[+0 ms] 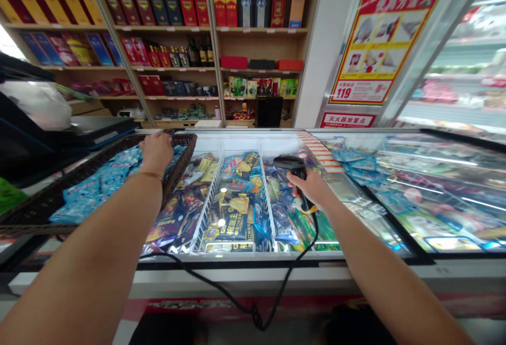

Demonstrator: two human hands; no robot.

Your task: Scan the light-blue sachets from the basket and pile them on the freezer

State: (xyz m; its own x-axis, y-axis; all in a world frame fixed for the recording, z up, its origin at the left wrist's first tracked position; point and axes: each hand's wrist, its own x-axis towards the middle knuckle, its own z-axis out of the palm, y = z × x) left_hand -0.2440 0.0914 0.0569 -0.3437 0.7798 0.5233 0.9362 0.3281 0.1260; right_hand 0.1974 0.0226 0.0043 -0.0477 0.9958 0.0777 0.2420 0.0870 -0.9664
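Note:
In my right hand [310, 187] is a black barcode scanner [290, 164], its fingers wrapped round the handle above the freezer glass. A black cable [290, 271] loops from the handle down over the freezer's front edge. My left hand [157, 150] reaches to the far end of a dark brown wicker basket [185, 150]; the back of the hand faces me and hides its fingertips. Many small blue packets [106, 176] lie in the basket, some right beside that hand. Whether the left fingers grip a packet or the rim is hidden.
Below me stands a glass-topped chest freezer [276, 265] with packaged ice creams [237, 213] in wire dividers. More blue packets [356, 161] lie on the glass at right. A black scale [103, 131] is behind the basket. Shelves [166, 28] with boxes line the back wall.

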